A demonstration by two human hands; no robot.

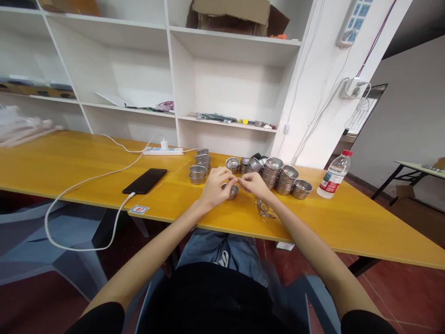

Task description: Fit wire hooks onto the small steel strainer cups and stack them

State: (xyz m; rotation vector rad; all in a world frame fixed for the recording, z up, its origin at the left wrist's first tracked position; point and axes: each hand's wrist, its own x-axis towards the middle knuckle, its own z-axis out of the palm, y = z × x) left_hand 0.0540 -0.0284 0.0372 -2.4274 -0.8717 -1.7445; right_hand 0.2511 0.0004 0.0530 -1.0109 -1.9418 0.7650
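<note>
My left hand (217, 186) and my right hand (254, 183) meet at the fingertips over the yellow table (215, 218). Both are pinched closed, and whatever lies between the fingers is too small to make out. Just below them stands a small perforated metal cup (232, 193), partly covered by my left hand. Under my right wrist lies a loose heap of thin bent wires (266, 211). Stacked perforated metal cups (273, 171) rise behind my right hand, and a smaller group of cups (198, 174) stands to the left of my left hand.
A plastic bottle with a red cap (332, 178) stands at the right. On the left lie a black phone (145, 181) on a white charging cable (48, 218) and a power strip (163, 150). White shelves (229, 83) rise behind the table. The table's front edge runs close to my lap.
</note>
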